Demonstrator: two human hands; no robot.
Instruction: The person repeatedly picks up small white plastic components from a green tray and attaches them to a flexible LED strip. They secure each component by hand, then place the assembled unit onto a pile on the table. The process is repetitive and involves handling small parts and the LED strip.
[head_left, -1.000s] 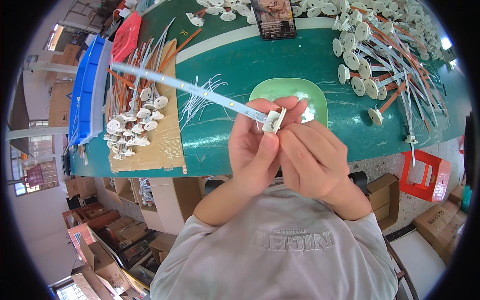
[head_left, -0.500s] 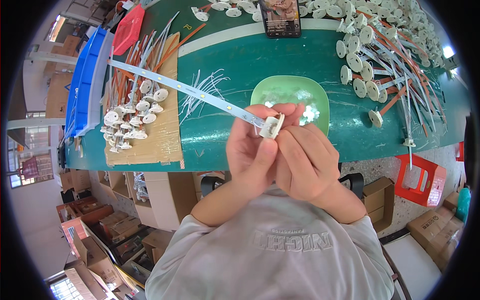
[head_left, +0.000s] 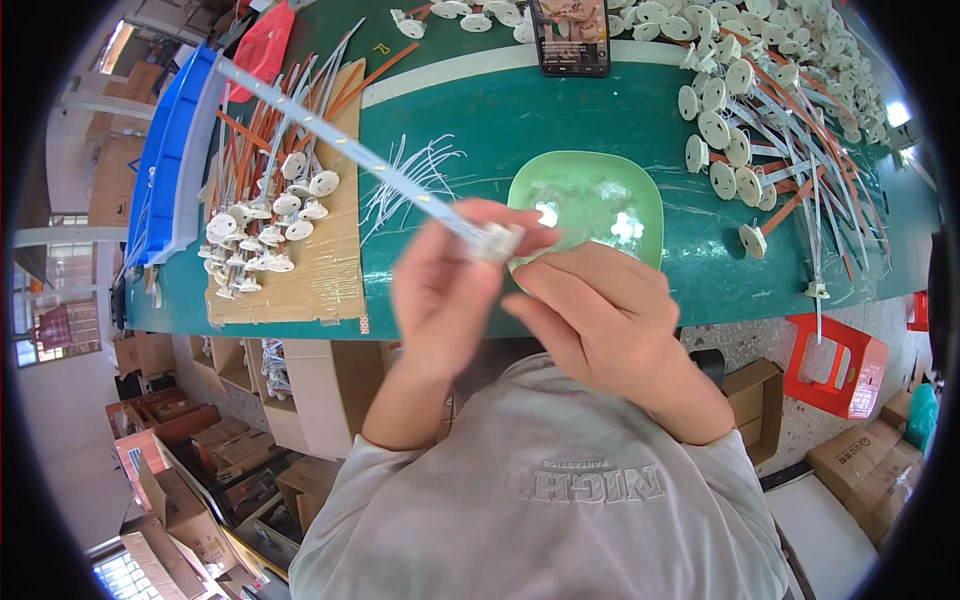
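Note:
My left hand (head_left: 435,295), blurred by motion, grips the white end cap (head_left: 495,240) of a long LED strip (head_left: 345,148). The strip slants up and away to the left, over a bundle of similar strips. Apart from it, my right hand (head_left: 610,315) is held to the right with thumb and fingertips bent close together. Whether anything small is between them I cannot make out. Behind my hands, a light-green plastic dish (head_left: 652,205) holds small shiny pieces. Thin white wires (head_left: 410,180) lie loose on the green tabletop (head_left: 450,100), left of the dish.
Capped strips (head_left: 265,225) lie on cardboard (head_left: 330,290) at left, beside a blue bin (head_left: 175,160) and a red basket (head_left: 262,45). A phone (head_left: 572,45) stands at the back. More capped strips (head_left: 740,150) heap at right, above a red stool (head_left: 840,365).
My hands have come apart. The left has moved left with the LED strip, whose far end swung upward; the right has let go of the cap.

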